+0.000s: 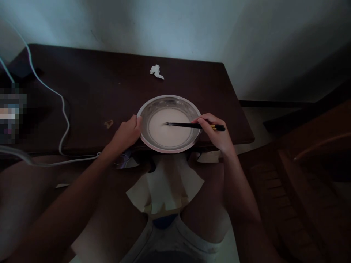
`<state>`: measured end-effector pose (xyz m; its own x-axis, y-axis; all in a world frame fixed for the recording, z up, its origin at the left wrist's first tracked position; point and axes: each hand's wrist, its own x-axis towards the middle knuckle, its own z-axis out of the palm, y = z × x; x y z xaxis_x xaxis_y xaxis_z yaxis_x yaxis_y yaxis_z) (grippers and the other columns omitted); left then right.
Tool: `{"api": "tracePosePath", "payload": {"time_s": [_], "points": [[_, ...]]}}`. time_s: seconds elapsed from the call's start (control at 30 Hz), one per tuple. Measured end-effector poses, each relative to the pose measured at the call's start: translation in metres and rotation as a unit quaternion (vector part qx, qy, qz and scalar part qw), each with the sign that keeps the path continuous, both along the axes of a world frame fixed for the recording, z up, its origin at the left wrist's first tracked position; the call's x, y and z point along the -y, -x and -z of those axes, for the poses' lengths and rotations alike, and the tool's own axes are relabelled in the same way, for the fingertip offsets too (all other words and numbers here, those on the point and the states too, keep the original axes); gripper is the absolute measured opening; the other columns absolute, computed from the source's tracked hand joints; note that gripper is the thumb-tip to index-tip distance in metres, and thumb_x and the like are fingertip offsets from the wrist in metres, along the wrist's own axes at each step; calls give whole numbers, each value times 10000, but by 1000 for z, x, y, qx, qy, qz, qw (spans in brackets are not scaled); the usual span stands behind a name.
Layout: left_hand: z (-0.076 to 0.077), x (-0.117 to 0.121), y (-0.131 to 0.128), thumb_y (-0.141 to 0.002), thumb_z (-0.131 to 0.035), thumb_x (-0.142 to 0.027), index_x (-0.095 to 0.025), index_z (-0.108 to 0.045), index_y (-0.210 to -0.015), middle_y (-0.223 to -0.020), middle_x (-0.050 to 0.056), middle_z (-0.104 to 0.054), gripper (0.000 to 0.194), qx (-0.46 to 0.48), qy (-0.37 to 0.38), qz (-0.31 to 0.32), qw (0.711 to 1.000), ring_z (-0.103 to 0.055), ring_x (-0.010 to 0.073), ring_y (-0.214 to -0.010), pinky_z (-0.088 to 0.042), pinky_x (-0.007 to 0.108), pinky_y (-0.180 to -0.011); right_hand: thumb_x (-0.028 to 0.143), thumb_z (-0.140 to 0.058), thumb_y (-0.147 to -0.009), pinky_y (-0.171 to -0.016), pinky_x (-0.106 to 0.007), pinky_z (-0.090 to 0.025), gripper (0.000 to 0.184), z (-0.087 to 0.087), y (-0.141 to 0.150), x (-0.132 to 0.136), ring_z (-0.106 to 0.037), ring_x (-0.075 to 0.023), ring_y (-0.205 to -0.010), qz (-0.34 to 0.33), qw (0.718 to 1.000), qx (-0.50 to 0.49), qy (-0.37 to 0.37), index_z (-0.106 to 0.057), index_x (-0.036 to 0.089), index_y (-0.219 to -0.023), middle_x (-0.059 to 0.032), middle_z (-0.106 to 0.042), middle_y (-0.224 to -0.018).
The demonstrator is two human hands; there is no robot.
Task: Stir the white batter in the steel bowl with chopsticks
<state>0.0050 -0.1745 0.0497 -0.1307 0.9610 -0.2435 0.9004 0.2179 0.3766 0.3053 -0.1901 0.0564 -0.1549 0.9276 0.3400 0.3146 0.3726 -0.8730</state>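
A shiny metal bowl (142,137) sits at the front edge of the dark table, partly filled with a milky, pale liquid (170,133). My left hand (130,131) grips the bowl's left rim, the fingers closed around it. In my right hand (215,129), at the bowl's right side, is a pair of black chopsticks (186,125) with yellow bands near the thick end. They lie almost level above the bowl, and their tips reach the liquid near its middle. The fingers of my right hand are pinched around them.
A crumpled white tissue (156,71) lies on the dark table (95,84) behind the bowl. White cables (64,109) run across the left side, near a blurred object (11,117). A wooden chair (296,179) stands at the right; a pale wall (175,29) rises behind the table.
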Motion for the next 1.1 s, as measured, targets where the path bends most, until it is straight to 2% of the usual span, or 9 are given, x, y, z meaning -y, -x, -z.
{"api": "tracePosePath", "payload": {"time_s": [0.17,0.3,0.37,0.53,0.6,0.73,0.8,0.93,1.1], "points": [[-2,1,-2,-1047,-257,-418,-230,-625,-1057,-1076,197,-732,414,0,13,0,1000,-692,397,-1111,-511,482,-887,479,-635,-968,-683,-312,-560,313,-1,-8,1,-731,-168,-677,87,994,-65,12,-690,232,-785,17,-727,-675],[2,-1,0,-1046,-258,-416,-230,-627,-1059,-1068,203,-739,414,1,0,4,1000,-695,402,-1094,-511,487,-882,493,-634,-966,-763,-330,-578,293,-1,-1,2,-758,-188,-824,-4,999,-26,32,-729,237,-860,-14,-789,-830],[3,-1,1,-1040,-262,-415,-222,-627,-1057,-1083,225,-738,414,3,-5,7,1000,-692,426,-1091,-510,503,-872,489,-637,-963,-829,-341,-574,288,-1,0,1,-749,-195,-905,-12,1000,0,10,-745,239,-868,-25,-795,-903],[1,-1,0,-1036,-246,-426,-222,-612,-1048,-1091,239,-735,419,0,7,6,1000,-682,442,-1124,-509,513,-873,533,-635,-955,-691,-324,-572,349,-2,-8,1,-733,-182,-717,92,995,-47,12,-693,233,-787,3,-741,-719],[1,-1,0,-1036,-239,-430,-230,-604,-1044,-1086,228,-736,417,-2,8,7,1000,-683,433,-1127,-512,507,-875,535,-627,-958,-657,-314,-567,345,-1,-7,2,-736,-180,-694,71,996,-50,36,-692,235,-801,8,-741,-699],[3,-1,1,-1032,-241,-436,-230,-605,-1035,-1074,219,-738,418,-11,3,6,1000,-695,424,-1086,-517,501,-864,457,-632,-971,-829,-338,-583,261,-1,0,2,-760,-188,-900,-22,999,-9,22,-742,242,-873,-19,-801,-893],[4,-2,2,-1033,-240,-442,-229,-605,-1033,-1078,217,-738,423,-7,2,7,1000,-697,422,-1084,-517,500,-867,439,-637,-970,-818,-328,-578,253,-1,-1,1,-754,-183,-902,-2,1000,-6,0,-744,240,-857,-20,-798,-902],[1,0,1,-1043,-229,-437,-221,-597,-1052,-1104,214,-731,427,-4,9,7,1000,-688,409,-1131,-508,492,-903,480,-623,-970,-664,-302,-560,310,-2,-6,2,-736,-166,-699,73,996,-52,21,-691,234,-794,13,-739,-703],[-1,1,-1,-1045,-240,-431,-223,-592,-1044,-1106,214,-731,409,5,10,4,1000,-678,404,-1151,-505,499,-913,466,-632,-966,-817,-348,-577,259,-1,0,2,-762,-190,-879,-17,999,-14,31,-729,247,-870,-11,-798,-871]]}}
